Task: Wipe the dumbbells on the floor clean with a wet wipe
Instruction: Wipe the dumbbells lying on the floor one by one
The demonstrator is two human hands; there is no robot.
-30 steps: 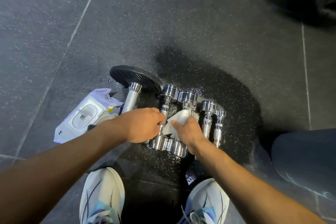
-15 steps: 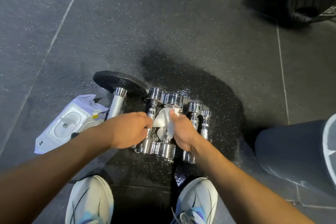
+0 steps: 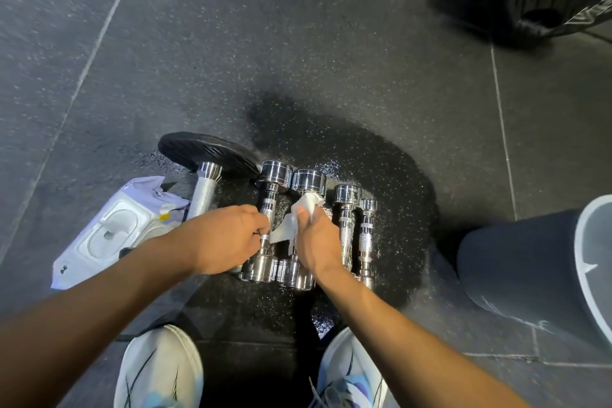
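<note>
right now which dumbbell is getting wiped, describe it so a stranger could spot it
Find the black weight plate on the floor; four chrome dumbbells lie in a row to its right. It's the second dumbbell from the plate, the only one with a white wet wipe wrapped round its handle.

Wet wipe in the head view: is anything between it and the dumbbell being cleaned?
Nothing visible. The right hand pinches the wet wipe directly against the handle of the second chrome dumbbell, while the left hand grips the neighbouring dumbbell alongside, not in the wipe's path.
</note>
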